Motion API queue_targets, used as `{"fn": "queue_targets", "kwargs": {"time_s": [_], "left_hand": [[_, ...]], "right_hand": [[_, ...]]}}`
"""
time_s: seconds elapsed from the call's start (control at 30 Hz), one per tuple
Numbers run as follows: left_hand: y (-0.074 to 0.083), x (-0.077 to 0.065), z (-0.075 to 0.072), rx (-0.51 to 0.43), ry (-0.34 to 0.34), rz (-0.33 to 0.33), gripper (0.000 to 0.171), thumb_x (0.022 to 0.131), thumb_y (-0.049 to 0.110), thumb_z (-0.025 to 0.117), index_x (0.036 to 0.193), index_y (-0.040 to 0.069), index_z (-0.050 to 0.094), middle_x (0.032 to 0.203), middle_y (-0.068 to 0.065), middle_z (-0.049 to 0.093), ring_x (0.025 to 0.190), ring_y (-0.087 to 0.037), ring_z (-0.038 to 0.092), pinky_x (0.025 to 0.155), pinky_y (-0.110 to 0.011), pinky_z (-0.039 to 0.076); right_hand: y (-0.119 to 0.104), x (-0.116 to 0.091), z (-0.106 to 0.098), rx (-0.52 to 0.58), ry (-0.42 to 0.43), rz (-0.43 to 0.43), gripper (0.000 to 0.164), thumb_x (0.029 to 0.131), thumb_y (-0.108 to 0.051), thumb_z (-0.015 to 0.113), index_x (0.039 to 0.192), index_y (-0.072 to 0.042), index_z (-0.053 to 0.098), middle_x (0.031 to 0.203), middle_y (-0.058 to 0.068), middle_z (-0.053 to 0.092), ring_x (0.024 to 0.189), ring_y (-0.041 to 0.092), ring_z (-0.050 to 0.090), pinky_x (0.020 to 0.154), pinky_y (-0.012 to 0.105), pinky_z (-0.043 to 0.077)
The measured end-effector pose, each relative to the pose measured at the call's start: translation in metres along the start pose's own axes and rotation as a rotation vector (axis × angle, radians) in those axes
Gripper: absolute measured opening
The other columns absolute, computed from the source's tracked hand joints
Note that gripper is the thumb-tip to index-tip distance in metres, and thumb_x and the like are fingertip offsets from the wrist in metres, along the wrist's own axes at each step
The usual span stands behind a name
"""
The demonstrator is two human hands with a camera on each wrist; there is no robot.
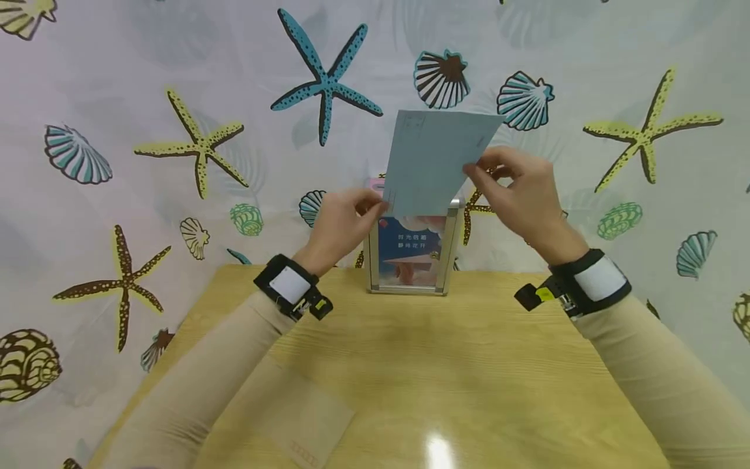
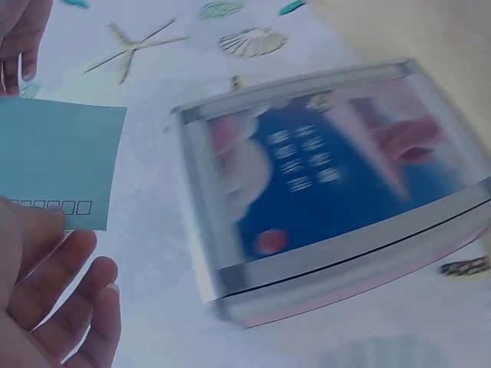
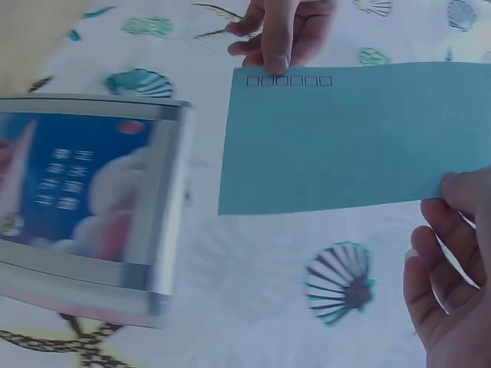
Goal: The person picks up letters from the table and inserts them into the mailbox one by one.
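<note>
A light blue envelope (image 1: 436, 163) is held up in the air above the far side of the table, tilted, with a row of small printed boxes along one short end. My left hand (image 1: 346, 225) pinches its lower left corner between thumb and fingers. Higher up, my right hand (image 1: 521, 189) pinches the right edge. Behind and below the envelope stands a metal-framed box (image 1: 410, 254) with a blue and pink picture and white characters on its front. The envelope hides part of its top. Both wrist views show the envelope (image 2: 61, 165) (image 3: 345, 138) beside this box.
A pale brown envelope (image 1: 307, 417) lies near the front left of the wooden table (image 1: 469, 365), partly beside my left forearm. A white cloth (image 1: 263, 78) printed with starfish and shells hangs behind the table.
</note>
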State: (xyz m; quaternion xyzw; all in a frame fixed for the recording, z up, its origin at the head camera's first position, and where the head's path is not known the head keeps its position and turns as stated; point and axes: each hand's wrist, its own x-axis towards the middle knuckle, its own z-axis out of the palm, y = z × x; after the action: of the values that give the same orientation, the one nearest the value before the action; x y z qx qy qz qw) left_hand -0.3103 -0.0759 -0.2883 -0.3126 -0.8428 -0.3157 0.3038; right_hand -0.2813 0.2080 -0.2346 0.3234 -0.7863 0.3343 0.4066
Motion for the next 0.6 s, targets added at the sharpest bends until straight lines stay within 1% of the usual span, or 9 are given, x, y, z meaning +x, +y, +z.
{"fn": "queue_targets", "kwargs": {"time_s": [0.07, 0.17, 0.23, 0.3, 0.37, 0.43, 0.5, 0.6], "left_hand": [[0.005, 0.017, -0.006, 0.017, 0.029, -0.002, 0.015, 0.100, 0.016, 0.068, 0.105, 0.007, 0.078, 0.093, -0.007, 0.079, 0.078, -0.018, 0.073, 0.071, -0.032, 0.057], [0.009, 0.039, -0.013, 0.038, 0.059, -0.015, 0.016, 0.101, 0.017, 0.067, 0.105, 0.006, 0.078, 0.096, -0.008, 0.079, 0.082, -0.020, 0.072, 0.076, -0.034, 0.057], [0.010, 0.051, -0.016, 0.046, 0.071, -0.020, 0.017, 0.102, 0.019, 0.067, 0.105, 0.006, 0.078, 0.097, -0.008, 0.079, 0.083, -0.020, 0.072, 0.077, -0.034, 0.056], [0.009, 0.060, -0.017, 0.056, 0.070, -0.033, 0.019, 0.102, 0.021, 0.066, 0.107, 0.007, 0.078, 0.100, -0.007, 0.079, 0.087, -0.020, 0.073, 0.081, -0.034, 0.057], [0.007, 0.066, -0.015, 0.060, 0.062, -0.052, 0.020, 0.103, 0.022, 0.065, 0.108, 0.008, 0.077, 0.102, -0.007, 0.079, 0.091, -0.021, 0.074, 0.084, -0.034, 0.057], [0.003, 0.070, -0.011, 0.052, 0.051, -0.080, 0.021, 0.104, 0.023, 0.064, 0.110, 0.008, 0.077, 0.105, -0.007, 0.079, 0.096, -0.022, 0.074, 0.088, -0.035, 0.057], [-0.001, 0.073, -0.006, 0.041, 0.040, -0.119, 0.022, 0.104, 0.023, 0.063, 0.111, 0.007, 0.077, 0.106, -0.008, 0.079, 0.099, -0.022, 0.074, 0.091, -0.035, 0.057], [-0.009, 0.074, 0.003, 0.024, 0.023, -0.175, 0.023, 0.104, 0.024, 0.063, 0.111, 0.007, 0.077, 0.107, -0.008, 0.078, 0.101, -0.022, 0.073, 0.092, -0.037, 0.056]], "right_hand": [[-0.004, 0.012, -0.006, 0.002, 0.041, -0.028, 0.012, 0.094, -0.002, 0.073, 0.105, 0.003, 0.076, 0.093, 0.016, 0.077, 0.083, -0.014, 0.058, 0.079, 0.010, 0.048], [-0.007, 0.027, -0.013, -0.005, 0.083, -0.087, 0.011, 0.095, -0.002, 0.072, 0.102, 0.004, 0.077, 0.092, 0.017, 0.076, 0.088, -0.015, 0.058, 0.079, 0.010, 0.048], [-0.008, 0.036, -0.015, -0.009, 0.103, -0.117, 0.011, 0.095, -0.003, 0.072, 0.100, 0.005, 0.077, 0.091, 0.018, 0.076, 0.088, -0.015, 0.057, 0.080, 0.011, 0.048], [-0.007, 0.042, -0.014, -0.004, 0.125, -0.120, 0.012, 0.096, -0.005, 0.072, 0.101, 0.004, 0.078, 0.091, 0.019, 0.076, 0.089, -0.014, 0.058, 0.080, 0.012, 0.047], [-0.006, 0.046, -0.011, 0.003, 0.139, -0.089, 0.012, 0.095, -0.006, 0.073, 0.103, 0.001, 0.079, 0.093, 0.017, 0.077, 0.089, -0.013, 0.058, 0.079, 0.013, 0.047], [-0.003, 0.047, -0.007, 0.014, 0.139, -0.036, 0.014, 0.095, -0.008, 0.073, 0.105, -0.002, 0.081, 0.096, 0.014, 0.078, 0.088, -0.013, 0.059, 0.079, 0.013, 0.047], [0.000, 0.047, -0.001, 0.008, 0.121, 0.022, 0.015, 0.096, -0.011, 0.073, 0.108, -0.005, 0.081, 0.098, 0.012, 0.079, 0.088, -0.014, 0.059, 0.078, 0.013, 0.046], [0.007, 0.045, 0.006, -0.011, 0.077, 0.092, 0.017, 0.097, -0.013, 0.072, 0.109, -0.005, 0.081, 0.100, 0.011, 0.079, 0.087, -0.015, 0.057, 0.079, 0.013, 0.046]]}}
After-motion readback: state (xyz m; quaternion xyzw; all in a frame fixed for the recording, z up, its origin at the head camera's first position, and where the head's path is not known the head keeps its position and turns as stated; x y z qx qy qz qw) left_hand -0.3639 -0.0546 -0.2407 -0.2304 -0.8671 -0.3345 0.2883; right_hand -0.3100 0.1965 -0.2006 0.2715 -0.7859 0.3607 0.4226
